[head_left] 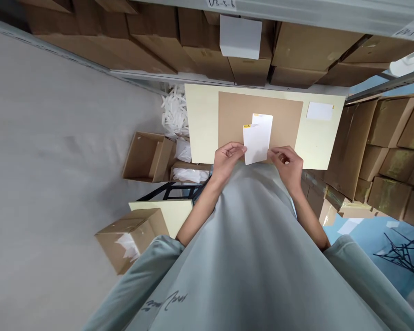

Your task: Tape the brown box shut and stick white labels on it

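Note:
A white paper sheet with a small yellow mark at its top left corner is held slightly tilted over the near edge of the table. My left hand pinches its left edge between thumb and fingers. At the opposite edge, my right hand is closed in a pinch, its fingertips touching the sheet's lower right side. A second white sheet with a yellow mark shows partly behind the first, the rest of it covered. Under both lies a flat brown cardboard sheet on the pale yellow tabletop.
Another white sheet lies at the table's right. Cardboard boxes fill the shelf behind. An open box and white packing strips are at left, near a closed box. Stacked cartons stand at right.

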Motion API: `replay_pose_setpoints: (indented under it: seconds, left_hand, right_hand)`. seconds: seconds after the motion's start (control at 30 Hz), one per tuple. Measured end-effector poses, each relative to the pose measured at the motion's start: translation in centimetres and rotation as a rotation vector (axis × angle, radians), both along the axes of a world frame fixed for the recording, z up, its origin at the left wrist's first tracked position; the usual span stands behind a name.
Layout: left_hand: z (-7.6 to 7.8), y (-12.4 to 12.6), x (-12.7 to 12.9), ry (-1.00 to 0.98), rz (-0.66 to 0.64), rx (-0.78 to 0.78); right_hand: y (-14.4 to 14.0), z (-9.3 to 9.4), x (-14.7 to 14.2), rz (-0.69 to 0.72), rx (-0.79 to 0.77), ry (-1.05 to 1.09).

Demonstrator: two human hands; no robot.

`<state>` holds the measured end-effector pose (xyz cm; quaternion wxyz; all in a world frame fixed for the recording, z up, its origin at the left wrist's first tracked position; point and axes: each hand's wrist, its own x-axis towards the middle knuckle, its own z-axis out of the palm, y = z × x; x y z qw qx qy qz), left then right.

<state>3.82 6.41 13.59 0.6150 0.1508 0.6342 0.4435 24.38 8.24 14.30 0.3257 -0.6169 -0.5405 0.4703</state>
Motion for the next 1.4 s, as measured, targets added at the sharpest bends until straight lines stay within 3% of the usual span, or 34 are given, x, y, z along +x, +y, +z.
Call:
replay_pose_setpoints:
  seconds: [0.13,0.23,0.4,0.53,0.67,0.8,0.93,1.1,1.23,1.4]
  left_hand:
    - [0.1,-0.6,1.3,-0.011,-0.022,0.018]
    - [-0.4,-1.2,1.9,0.015,-0.018,0.017]
    - [-2.1,-3.2,2.1,0.077,0.046,0.021]
    - [-2.8,-4.9,1.5,0.120,-0.024,0.108]
    - [-2.8,-4.9,0.7,0.229,-0.094,0.288]
    - [-3.5,-2.7,0.2,0.375,-0.132,0.355]
    - [-6.3,1.0,-0.1,0.473,-0.169,0.379]
    - [-10.8,5.1,-0.7,0.454,-0.264,0.345]
    - [-12.9,6.2,-1.1,0.465,-0.289,0.389]
    - [-14.3,6.2,-1.1,0.535,-0.310,0.411]
  right_hand:
    - [1.8,-1.3,1.7,-0.044,-0.164,0.148]
    - [1.8,-1.7,2.2,0.027,-0.158,0.153]
    - [-1.0,-1.7,3.1,0.369,0.170,0.006]
    - [-3.7,-2.3,4.0,0.613,0.426,-0.075]
    - [-3.8,-2.3,4.0,0.501,0.480,-0.118]
    - [-0.7,-2.7,3.1,0.287,0.216,-0.069]
    - [3.4,-5.1,2.4,0.205,0.130,-0.032]
    - [7.1,-8.9,2.7,0.238,0.084,-0.052]
    - [8.1,-11.1,3.0,0.259,0.099,-0.093]
    - [8.3,-12.7,2.9,0.254,0.103,-0.134]
